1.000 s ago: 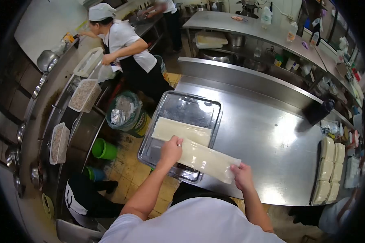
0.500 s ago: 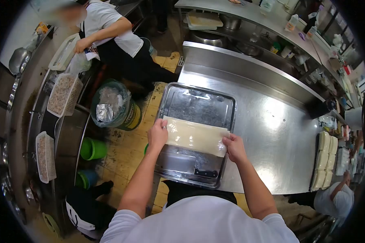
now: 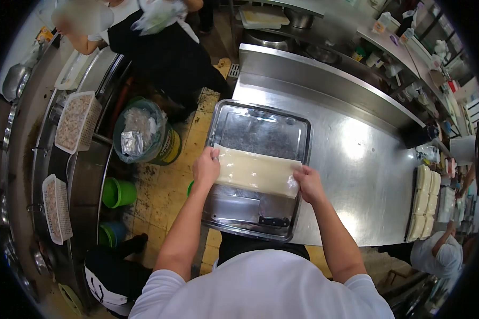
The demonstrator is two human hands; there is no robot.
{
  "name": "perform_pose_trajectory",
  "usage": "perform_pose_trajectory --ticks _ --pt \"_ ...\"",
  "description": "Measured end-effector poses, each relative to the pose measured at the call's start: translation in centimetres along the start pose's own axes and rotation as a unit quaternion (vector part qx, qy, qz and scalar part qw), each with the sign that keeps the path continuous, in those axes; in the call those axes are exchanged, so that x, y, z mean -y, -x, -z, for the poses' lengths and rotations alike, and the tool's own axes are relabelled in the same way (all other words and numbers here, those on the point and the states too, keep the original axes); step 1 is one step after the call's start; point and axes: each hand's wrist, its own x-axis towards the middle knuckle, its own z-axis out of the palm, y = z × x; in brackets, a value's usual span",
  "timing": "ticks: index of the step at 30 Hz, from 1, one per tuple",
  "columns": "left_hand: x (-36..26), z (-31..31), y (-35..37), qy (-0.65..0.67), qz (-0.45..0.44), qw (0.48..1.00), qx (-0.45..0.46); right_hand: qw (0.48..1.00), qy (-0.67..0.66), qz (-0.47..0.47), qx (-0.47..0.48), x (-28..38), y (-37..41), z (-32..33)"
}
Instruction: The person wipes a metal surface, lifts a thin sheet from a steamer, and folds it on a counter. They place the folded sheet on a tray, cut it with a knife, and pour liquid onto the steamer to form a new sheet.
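Between my two hands stretches a flat, pale cream rectangular slab [image 3: 258, 170], glossy like plastic wrap and dough-like in colour. My left hand [image 3: 206, 166] pinches its left end, thumb on top. At the right end, the fingers of my right hand [image 3: 310, 183] are closed on the edge. The slab is over a metal tray [image 3: 263, 125] on the steel table. In the tray's near part lies a cleaver [image 3: 237, 208], its black handle pointing right, just below the slab.
The steel table [image 3: 356, 186] extends right to a tray of several pale blocks [image 3: 423, 204]. Left stand a lined bin [image 3: 170, 143], a green bucket [image 3: 120, 192] and white baskets [image 3: 79, 121] of food pieces. A person [image 3: 165, 58] in a black apron stands at the upper left; others work nearby.
My hands and the slab have shifted slightly upward in view, still held at both ends. The person at upper left has turned from the counter and now holds a clear plastic bag.
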Motion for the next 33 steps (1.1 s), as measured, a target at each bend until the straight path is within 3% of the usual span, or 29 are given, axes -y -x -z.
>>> perform_pose_trajectory --ticks 5,11,14,17,22,28,30,32,33 --pt "1.0 -0.4 -0.6 -0.06 -0.013 0.996 0.06 0.994 0.108 -0.03 -0.016 0.9 0.3 0.2" --pt "1.4 0.1 0.1 -0.06 0.024 0.995 0.077 0.996 0.061 -0.015 -0.063 0.7 1.3 -0.4" --pt "2.2 0.7 1.3 -0.034 0.02 0.995 0.088 0.992 0.105 0.001 -0.069 -1.2 0.5 1.2" --pt "0.7 2.9 3.3 -0.081 0.03 0.991 0.104 0.956 0.279 0.067 -0.056 -1.3 1.6 2.1" --pt "2.0 3.6 5.2 -0.022 0.049 0.996 0.066 0.9 0.396 0.163 -0.079 -1.5 6.6 1.4" --pt "-0.7 7.2 11.2 0.047 0.07 0.996 0.009 0.91 0.376 0.175 -0.012 -4.1 9.2 0.6" --pt "-1.4 6.8 14.5 0.05 0.069 0.996 0.01 0.897 0.415 0.15 0.022 -4.4 10.3 0.3" --pt "-1.5 5.8 17.8 -0.001 0.026 0.999 0.022 0.886 0.415 0.201 0.044 -5.9 11.3 -0.1" --pt "-0.7 4.2 19.3 0.035 0.032 0.998 0.046 0.893 0.402 0.194 0.06 -6.8 11.6 -0.5"
